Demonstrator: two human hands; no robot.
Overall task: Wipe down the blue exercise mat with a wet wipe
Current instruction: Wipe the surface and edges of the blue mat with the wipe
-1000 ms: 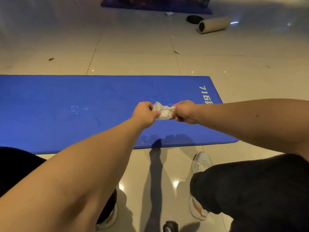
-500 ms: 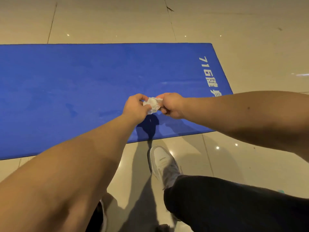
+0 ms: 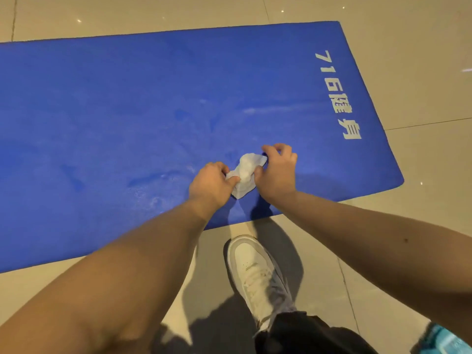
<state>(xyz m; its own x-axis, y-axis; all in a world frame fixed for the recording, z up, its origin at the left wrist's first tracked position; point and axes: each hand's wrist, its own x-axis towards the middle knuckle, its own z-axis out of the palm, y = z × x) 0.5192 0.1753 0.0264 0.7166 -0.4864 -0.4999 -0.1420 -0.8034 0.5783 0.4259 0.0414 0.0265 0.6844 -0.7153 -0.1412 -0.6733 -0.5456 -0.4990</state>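
Starting at the left of the frame, we see the blue mat [image 3: 127, 111] lying flat on the tiled floor [image 3: 421, 72]. Its long axis runs from the left edge of the picture to the right, where it ends near white lettering [image 3: 337, 95]. Some pale, shiny patches show in the middle and lower middle of its surface. They look wet to us, but we cannot be sure.

Just right of the centre, our left hand [image 3: 210, 185] pinches the lower left corner of the wet wipe [image 3: 245, 175] between the thumb and the curled fingers [image 3: 222, 167]. The wipe is a crumpled white piece held between the two hands, over the near edge of the mat. We cannot tell whether it touches the mat.

Our right hand [image 3: 277, 172] pinches the upper right part, with the thumb below and the fingers curled on top. Both hands are equally near to the wipe, and the mat lies directly under them. Most of the mat stretches to the left of the hands, and only a short part lies to the right.

We judge that the wipe is being opened or refolded. The coming move would then be to press it down and sweep leftward along the long axis.

Below the hands a white shoe [image 3: 255, 274] stands on the floor, close to the mat's edge.
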